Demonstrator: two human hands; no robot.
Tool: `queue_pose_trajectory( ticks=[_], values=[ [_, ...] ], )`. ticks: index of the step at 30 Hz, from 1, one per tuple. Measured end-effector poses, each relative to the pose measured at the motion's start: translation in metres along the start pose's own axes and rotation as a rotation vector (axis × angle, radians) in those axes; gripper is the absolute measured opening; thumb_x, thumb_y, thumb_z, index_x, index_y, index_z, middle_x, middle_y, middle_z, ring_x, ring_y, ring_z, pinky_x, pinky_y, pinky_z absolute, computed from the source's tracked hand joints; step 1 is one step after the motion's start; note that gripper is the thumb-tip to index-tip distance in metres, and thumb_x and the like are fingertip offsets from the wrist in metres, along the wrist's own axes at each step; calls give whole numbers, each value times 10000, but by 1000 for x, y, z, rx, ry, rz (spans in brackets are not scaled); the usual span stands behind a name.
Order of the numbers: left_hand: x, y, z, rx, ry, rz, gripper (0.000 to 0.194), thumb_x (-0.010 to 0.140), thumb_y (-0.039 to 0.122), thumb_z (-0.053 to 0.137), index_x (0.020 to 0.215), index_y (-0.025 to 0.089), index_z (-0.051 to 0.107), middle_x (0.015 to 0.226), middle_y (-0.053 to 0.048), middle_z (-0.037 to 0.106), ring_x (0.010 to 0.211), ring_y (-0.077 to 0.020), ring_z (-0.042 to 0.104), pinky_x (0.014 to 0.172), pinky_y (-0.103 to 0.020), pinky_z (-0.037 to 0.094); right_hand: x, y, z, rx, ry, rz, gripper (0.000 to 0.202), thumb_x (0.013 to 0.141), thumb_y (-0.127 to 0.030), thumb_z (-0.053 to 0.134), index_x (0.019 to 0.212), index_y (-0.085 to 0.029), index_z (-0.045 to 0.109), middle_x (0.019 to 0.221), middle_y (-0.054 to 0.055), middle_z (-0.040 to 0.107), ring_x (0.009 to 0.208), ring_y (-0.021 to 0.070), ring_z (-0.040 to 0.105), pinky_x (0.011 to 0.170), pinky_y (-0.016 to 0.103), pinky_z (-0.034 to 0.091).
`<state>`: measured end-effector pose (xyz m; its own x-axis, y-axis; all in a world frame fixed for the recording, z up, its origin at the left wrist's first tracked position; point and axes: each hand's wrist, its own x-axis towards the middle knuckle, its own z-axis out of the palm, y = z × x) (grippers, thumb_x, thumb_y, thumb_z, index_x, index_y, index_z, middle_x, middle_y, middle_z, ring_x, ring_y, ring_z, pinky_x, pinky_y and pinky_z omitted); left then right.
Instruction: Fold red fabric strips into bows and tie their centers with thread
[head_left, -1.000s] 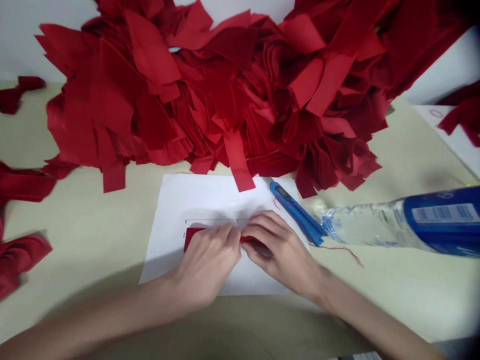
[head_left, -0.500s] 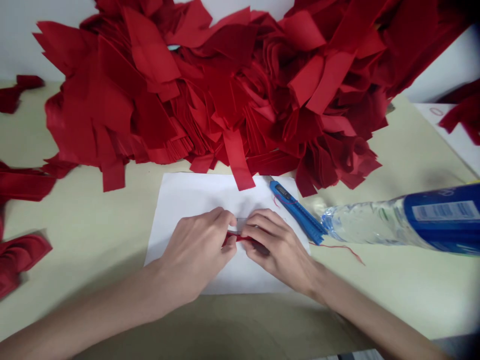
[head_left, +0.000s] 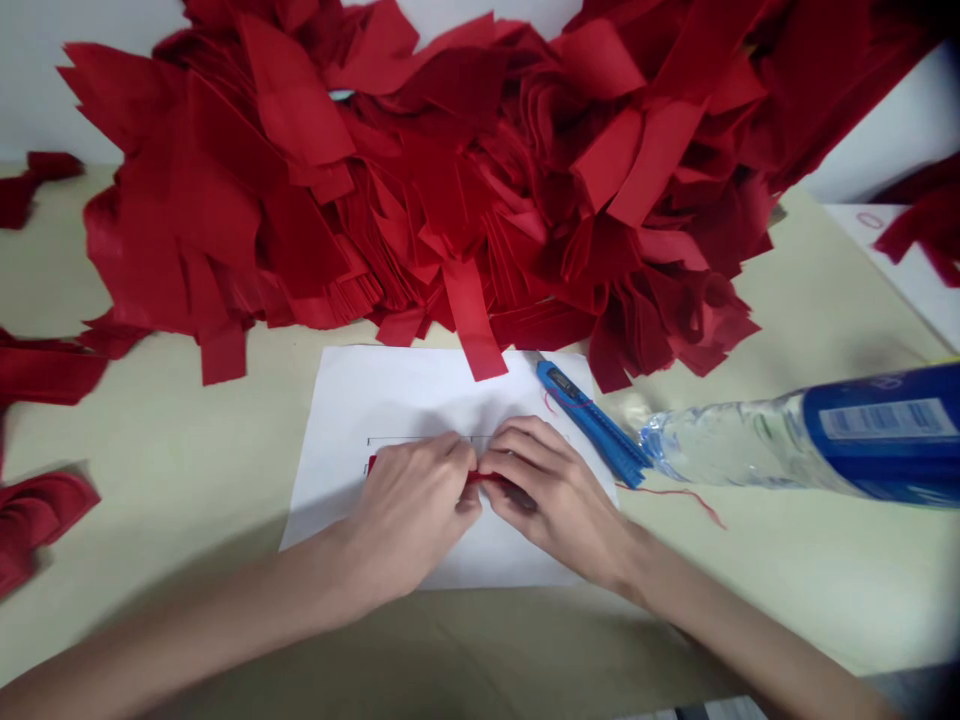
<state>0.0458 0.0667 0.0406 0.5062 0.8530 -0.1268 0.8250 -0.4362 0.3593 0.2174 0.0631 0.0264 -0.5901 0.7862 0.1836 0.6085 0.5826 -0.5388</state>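
Note:
A small strip of red fabric [head_left: 484, 477] is pinched between my two hands over a white sheet of paper [head_left: 360, 375]. My left hand [head_left: 420, 505] is closed on it, thumb and fingertips meeting near the middle of the sheet. Close beside it, my right hand [head_left: 551, 495] is curled around the strip's other part, fingers bent. A red corner also shows at the left hand's far side. Most of the strip is hidden beneath my fingers. Thin drawn lines are visible on the paper above my left hand.
A large heap of red fabric strips [head_left: 420, 190] fills the back of the table. Right of my hands lie a blue utility knife [head_left: 592, 425], a red thread [head_left: 679, 493] and a plastic water bottle [head_left: 772, 440] on its side. More red pieces [head_left: 45, 520] lie at the left.
My left hand has shifted slightly down and right, its fingertips now nearer my right hand. The drawn line and a red corner have come into view beside it. My right hand stays nearly still.

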Motion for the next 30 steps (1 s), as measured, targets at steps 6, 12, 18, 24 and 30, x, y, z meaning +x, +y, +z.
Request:
queue_pose_trajectory(
  ticks=[6, 12, 18, 24, 30],
  values=[
    [0, -2, 3, -84, -29, -46, 153, 710, 120, 430, 709, 189, 567, 697, -8, 631, 572, -149, 530, 536, -285, 289, -1, -1, -1, -1, -4, 4, 128, 864, -138, 516, 888, -121, 640, 869, 73, 620, 982, 212, 476, 866, 370, 454],
    [4, -4, 3, -178, -55, -91, 141, 705, 140, 427, 668, 191, 553, 663, 2, 602, 544, -134, 468, 531, -278, 279, -1, -3, -2, -21, 10, 1, 127, 868, -146, 523, 883, -131, 648, 872, 71, 633, 1001, 221, 485, 867, 385, 457],
    [8, -4, 1, -233, -83, -59, 111, 689, 153, 447, 610, 184, 518, 632, 12, 539, 534, -122, 417, 534, -273, 268, 2, -3, -10, 27, -27, 24, 109, 865, -179, 555, 871, -164, 662, 847, 45, 655, 973, 203, 524, 881, 382, 456],
    [9, -5, 2, -241, -48, -32, 104, 647, 122, 430, 601, 190, 493, 617, 24, 502, 547, -123, 392, 535, -278, 252, -5, -4, -48, 50, 190, 124, 108, 843, -153, 584, 923, -174, 653, 899, 50, 644, 928, 172, 573, 840, 331, 476],
    [11, -5, 1, -242, -22, 19, 101, 617, 110, 419, 550, 184, 411, 589, 29, 447, 553, -117, 359, 536, -280, 237, -29, -10, -73, -128, 238, 172, 116, 845, -149, 571, 934, -177, 639, 955, 64, 616, 912, 171, 591, 784, 296, 489]
  ],
)
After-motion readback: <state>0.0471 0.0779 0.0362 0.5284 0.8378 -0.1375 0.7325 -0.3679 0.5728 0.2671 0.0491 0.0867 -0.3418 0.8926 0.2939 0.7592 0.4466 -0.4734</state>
